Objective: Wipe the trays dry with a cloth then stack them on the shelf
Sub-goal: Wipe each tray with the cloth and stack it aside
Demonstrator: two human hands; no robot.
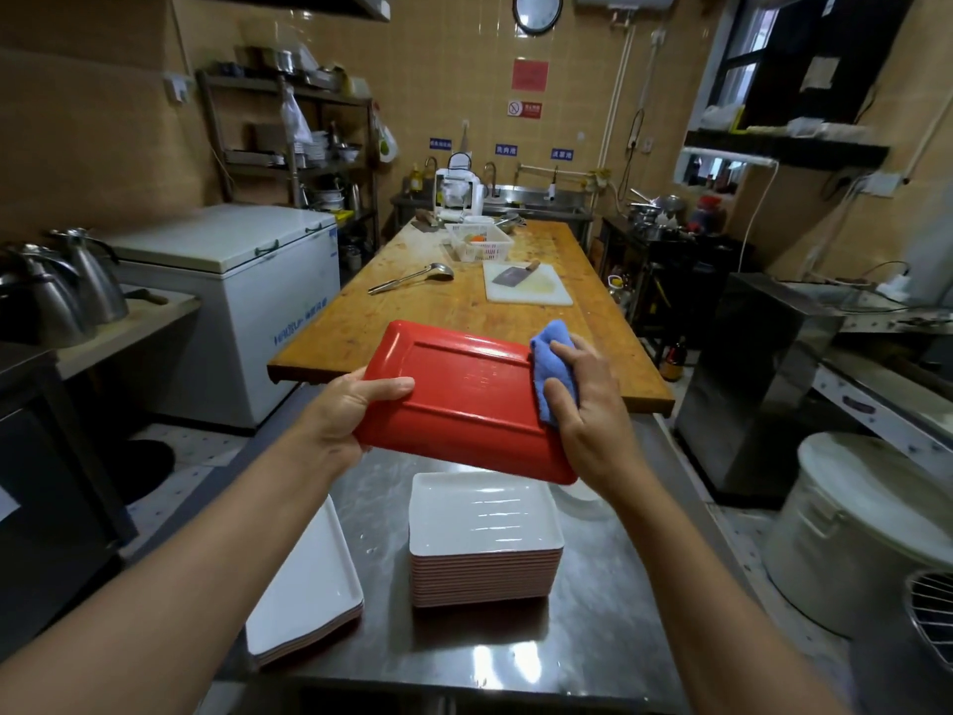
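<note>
I stand at a stainless steel table point(608, 585) whose top shows wet streaks and glare, and beyond its far edge runs a long worn wooden worktable point(438, 307). On the steel table, right below my hands, sits a tall stack of rectangular trays, white inside and red outside point(485, 539); a lower stack of the same white-and-red trays point(309, 590) lies to its left, overhanging the table's left edge. Above the tall stack I hold a rectangular red plastic tray point(464, 399), its underside turned up and tilted toward me. My left hand point(345, 410) grips its left short edge, thumb on top. My right hand point(588, 399) presses a folded blue cloth point(552, 363) against the tray's right end, fingers curled over the cloth.
</note>
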